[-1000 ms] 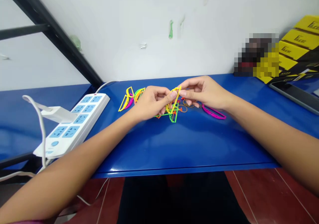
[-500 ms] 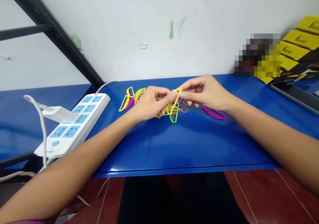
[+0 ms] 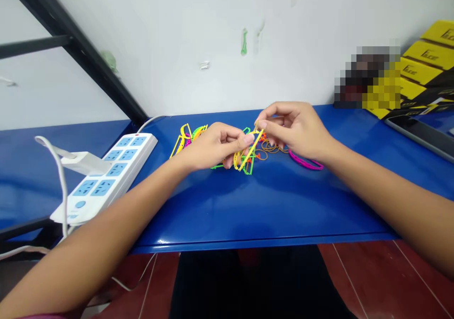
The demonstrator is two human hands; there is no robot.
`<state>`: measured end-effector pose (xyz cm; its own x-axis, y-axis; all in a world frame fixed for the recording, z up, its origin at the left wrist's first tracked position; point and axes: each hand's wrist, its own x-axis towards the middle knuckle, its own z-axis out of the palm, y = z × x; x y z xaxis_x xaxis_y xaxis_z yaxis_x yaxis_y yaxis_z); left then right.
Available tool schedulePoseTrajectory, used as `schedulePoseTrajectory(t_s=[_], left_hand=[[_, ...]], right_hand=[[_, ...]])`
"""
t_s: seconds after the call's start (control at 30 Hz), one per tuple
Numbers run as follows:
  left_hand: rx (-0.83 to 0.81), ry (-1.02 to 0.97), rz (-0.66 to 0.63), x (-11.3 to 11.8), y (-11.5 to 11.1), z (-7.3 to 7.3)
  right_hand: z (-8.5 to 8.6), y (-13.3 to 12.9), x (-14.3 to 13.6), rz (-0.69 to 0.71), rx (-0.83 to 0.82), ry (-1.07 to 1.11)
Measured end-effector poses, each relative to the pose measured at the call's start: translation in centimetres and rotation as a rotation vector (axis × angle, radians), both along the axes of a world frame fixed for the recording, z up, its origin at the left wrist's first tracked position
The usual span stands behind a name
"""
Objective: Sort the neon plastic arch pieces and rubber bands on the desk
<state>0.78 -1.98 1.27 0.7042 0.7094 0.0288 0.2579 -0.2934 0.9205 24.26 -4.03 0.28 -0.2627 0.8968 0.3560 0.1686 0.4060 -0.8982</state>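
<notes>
Between thumb and fingers my left hand pinches a yellow plastic frame, which tilts up to the right above the table. My right hand is closed in a pinch at the frame's upper end, on what looks like a thin rubber band. Green plastic pieces lie partly hidden beneath the frame and my left hand. Tan rubber bands lie under my right hand, beside a magenta curved piece. More yellow, magenta and green pieces are left of my left hand.
A white power strip with a plugged-in adapter and cable is on the blue table at left. Yellow-black boxes and a dark phone are at right. A black metal bar slants behind.
My right hand has moved slightly up and right, its fingertips now off the yellow frame's bar. The frame has shifted a little lower in my left hand.
</notes>
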Motion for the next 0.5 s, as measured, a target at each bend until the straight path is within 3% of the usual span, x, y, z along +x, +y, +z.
schedulePoseTrajectory(t_s=[0.1, 0.2, 0.33, 0.5], left_hand=[[-0.042, -0.042, 0.042, 0.0, 0.1, -0.2], [-0.080, -0.192, 0.208, 0.1, 0.6, -0.9], [-0.109, -0.334, 0.421, 0.2, 1.5, -1.3], [-0.005, -0.360, 0.618, 0.1, 1.6, -1.3]], right_hand=[[0.0, 0.2, 0.1, -0.082, 0.084, 0.022], [0.1, 0.3, 0.2, -0.100, 0.098, 0.023], [0.5, 0.0, 0.3, 0.032, 0.067, -0.057], [0.5, -0.2, 0.4, 0.145, -0.036, -0.170]])
